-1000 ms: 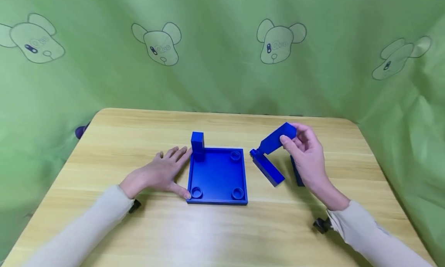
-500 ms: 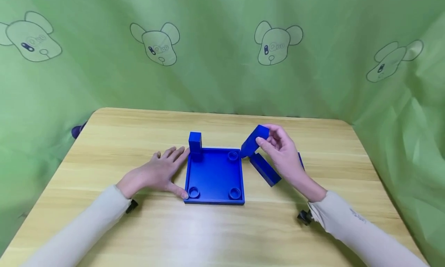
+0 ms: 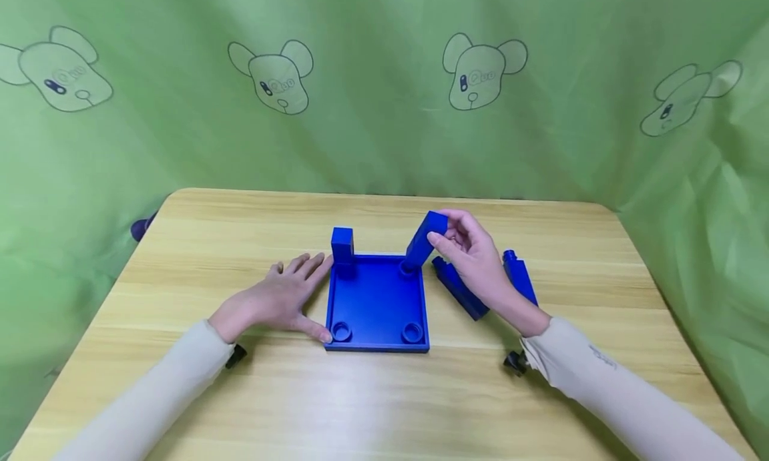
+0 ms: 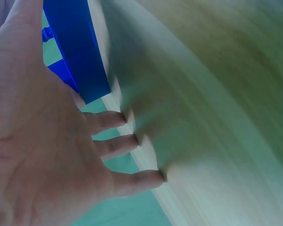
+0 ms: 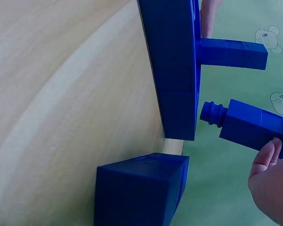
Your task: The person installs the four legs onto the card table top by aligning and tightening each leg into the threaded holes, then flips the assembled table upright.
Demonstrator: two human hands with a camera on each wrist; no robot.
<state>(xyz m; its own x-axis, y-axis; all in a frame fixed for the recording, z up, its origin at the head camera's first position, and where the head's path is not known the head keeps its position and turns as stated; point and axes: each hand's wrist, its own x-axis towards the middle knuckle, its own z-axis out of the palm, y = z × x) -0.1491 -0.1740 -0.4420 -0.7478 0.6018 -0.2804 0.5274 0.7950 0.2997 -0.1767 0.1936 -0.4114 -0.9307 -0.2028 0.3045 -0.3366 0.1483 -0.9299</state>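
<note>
A square blue tray-like panel (image 3: 377,301) with a raised rim lies on the table, round threaded sockets in its corners. At its far left corner stands a blue square leg (image 3: 342,245). My left hand (image 3: 273,297) lies along the panel's left side with fingers spread, thumb at the near left corner. My right hand (image 3: 471,254) pinches a second blue leg (image 3: 427,237) by its upper end, tilted over the far right socket. In the right wrist view this leg's threaded end (image 5: 213,114) points at the panel, a small gap apart.
Two more blue legs lie on the wooden table (image 3: 360,407) right of the panel: one (image 3: 459,289) beneath my right hand, another (image 3: 520,278) beyond the wrist with its threaded end away from me. A green curtain (image 3: 378,147) hangs behind the table.
My right hand has carried its leg leftward from above the loose legs to the panel's far right corner, tipping it more upright. The left hand stays in place.
</note>
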